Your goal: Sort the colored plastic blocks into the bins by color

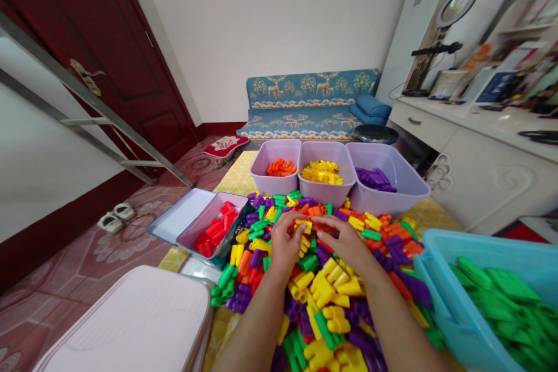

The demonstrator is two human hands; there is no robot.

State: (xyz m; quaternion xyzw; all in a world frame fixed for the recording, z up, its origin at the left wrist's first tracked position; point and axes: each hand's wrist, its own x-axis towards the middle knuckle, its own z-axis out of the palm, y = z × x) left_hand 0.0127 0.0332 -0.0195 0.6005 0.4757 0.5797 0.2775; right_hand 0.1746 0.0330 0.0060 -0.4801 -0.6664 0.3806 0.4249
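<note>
My left hand reaches into a spread heap of coloured plastic building pieces. Its thumb and fingers close on a yellow plastic building piece. Just to the right, my right hand hovers low over the heap, fingers bent and apart, with nothing plainly held. Yellow, green, purple, orange and red pieces lie mixed around both wrists, among them a cluster of yellow pieces between my forearms. Behind the hands, lilac bins hold sorted colours: orange pieces, yellow pieces and purple pieces.
A box with red pieces stands left of the heap. At right is a blue tub of green pieces. A pale pink lid lies near left. Beyond are a patterned sofa, a ladder and a white cabinet.
</note>
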